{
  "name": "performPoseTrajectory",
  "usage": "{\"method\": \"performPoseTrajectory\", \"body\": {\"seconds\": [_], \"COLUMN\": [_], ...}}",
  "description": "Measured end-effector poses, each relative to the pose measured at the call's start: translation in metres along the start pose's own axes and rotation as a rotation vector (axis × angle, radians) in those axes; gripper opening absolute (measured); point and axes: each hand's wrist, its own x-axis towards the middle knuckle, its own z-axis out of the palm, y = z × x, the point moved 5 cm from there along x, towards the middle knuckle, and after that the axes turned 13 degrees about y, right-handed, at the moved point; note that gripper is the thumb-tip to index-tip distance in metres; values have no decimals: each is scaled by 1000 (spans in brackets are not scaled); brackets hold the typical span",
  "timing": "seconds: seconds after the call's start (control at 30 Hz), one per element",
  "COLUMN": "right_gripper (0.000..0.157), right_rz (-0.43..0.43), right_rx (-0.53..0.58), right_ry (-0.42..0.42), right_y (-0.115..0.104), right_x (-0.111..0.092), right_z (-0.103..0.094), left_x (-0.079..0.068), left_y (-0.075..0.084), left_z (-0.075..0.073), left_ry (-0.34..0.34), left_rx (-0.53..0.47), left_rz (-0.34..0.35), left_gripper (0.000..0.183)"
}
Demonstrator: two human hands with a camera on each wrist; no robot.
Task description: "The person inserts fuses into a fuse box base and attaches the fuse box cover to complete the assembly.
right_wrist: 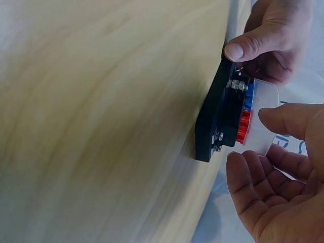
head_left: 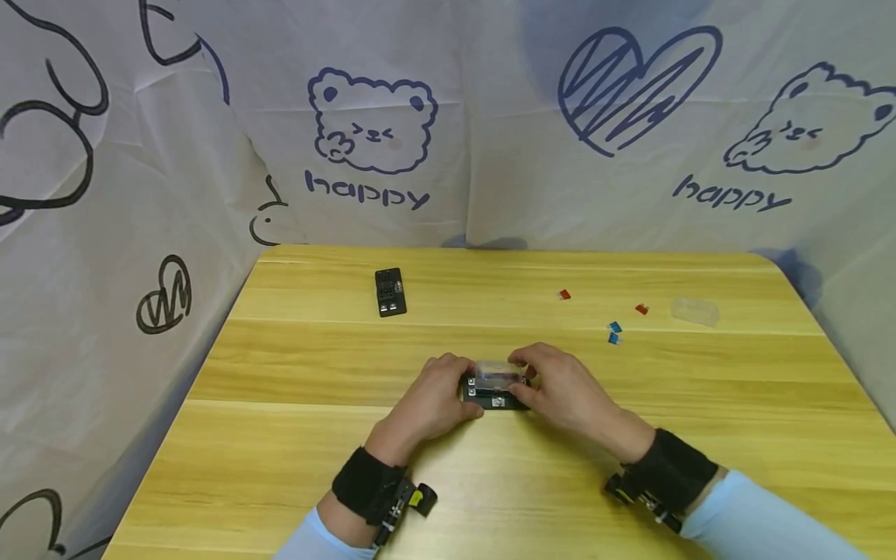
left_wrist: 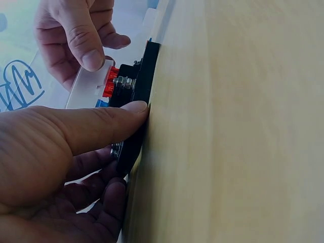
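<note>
A black fuse block [head_left: 483,404] lies on the table in front of the person. In the right wrist view, red blade fuses [right_wrist: 244,125] and blue blade fuses [right_wrist: 249,96] sit in it. Over them stands a clear plastic cover [right_wrist: 266,96]; whether it is fully seated cannot be told. The left hand [head_left: 435,395] holds the block's base at its left end, thumb on the near edge and fingers behind. The right hand [head_left: 565,389] has the cover between its thumb and fingers from the right side.
A second black block [head_left: 390,292] lies at the back left. Farther right are red blade fuses [head_left: 565,295], blue blade fuses [head_left: 614,338] and another clear cover [head_left: 695,311]. White cloth with drawings [head_left: 504,179] hangs behind the wooden table [head_left: 294,435].
</note>
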Motion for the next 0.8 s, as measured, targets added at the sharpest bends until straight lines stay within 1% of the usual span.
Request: {"method": "performPoseTrajectory", "body": {"seconds": [0.27,0.53,0.8], "right_gripper": [36,36,35], "right_rz": [1,5,-8], "right_rx": [-19,-8,-2], "right_ry": [-19,-24,-25], "right_y": [2,1,4], "right_x": [-1,-2,-3], "right_z": [3,4,5], "left_x": [0,1,0], "left_y": [1,-1,-1], "left_z": [0,1,0], "left_ry": [-7,1,3], "left_rx": [5,1,-1], "left_rz": [-4,4,4], "left_gripper": [63,60,57]}}
